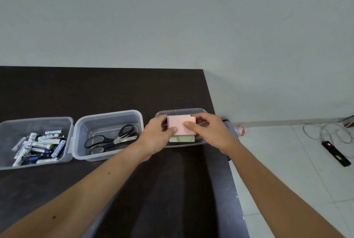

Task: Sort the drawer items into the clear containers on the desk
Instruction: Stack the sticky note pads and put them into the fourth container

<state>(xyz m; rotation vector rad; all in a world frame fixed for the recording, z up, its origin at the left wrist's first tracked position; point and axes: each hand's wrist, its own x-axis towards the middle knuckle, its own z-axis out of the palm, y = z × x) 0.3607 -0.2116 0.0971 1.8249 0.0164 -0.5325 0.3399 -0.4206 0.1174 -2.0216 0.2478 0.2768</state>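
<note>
Two bare forearms reach forward from the bottom edge across the dark brown table (115,94).

Left hand (156,139): fingers curled round the left edge of a pink sticky-note pad (181,125), thumb pressing on its top face. Right hand (208,132): fingers curled round the pad's right edge, thumb also on top. Both hands hold the pad together.

The pink pad sits over a pale green sticky-note pad (182,139), inside the rightmost clear container (180,111), which stands near the table's right edge. Whether the pink pad rests fully on the green one or is held just above it: cannot tell.

Middle clear container (107,116), just left of the hands: black-handled scissors (112,139) lying flat; a second pair seems to lie under them.

Left clear container (36,121), touching or nearly touching the middle one: a loose heap of batteries (38,146), mostly white-and-blue cells.

Right of the table, on the white tiled floor (287,170): a plastic bottle with a red label (239,130) lying by the wall, and a black power strip (336,154) with a red light and coiled cables (323,132).

Behind all: a plain pale wall (172,17).
</note>
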